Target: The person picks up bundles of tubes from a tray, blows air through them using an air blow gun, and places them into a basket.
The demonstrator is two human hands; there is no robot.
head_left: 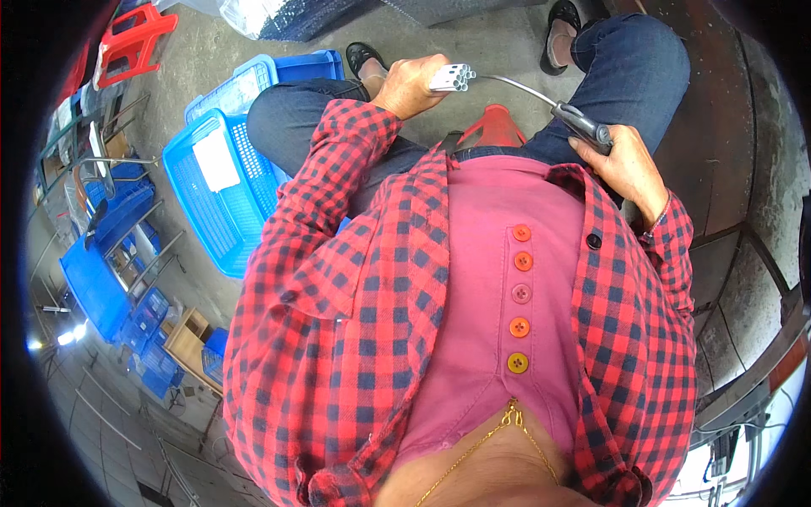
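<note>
My left hand (414,86) is closed around a bundle of several short, pale tubes (453,78), their open round ends turned to the right. In my right hand (629,169) is a hand tool (583,125) with a dark grip and a thin, curved metal rod. The rod arcs leftward over my lap, and its far end comes close to the tube ends. Whether it touches or enters a tube I cannot tell. Both hands are held above my thighs as I sit.
A blue plastic basket (241,241) with a white paper in it stands left of my knee, another blue crate (325,63) behind it. Part of a red plastic stool (498,127) shows between my legs. Another red stool (135,42) is at far left. Dark panelling (714,110) lies right.
</note>
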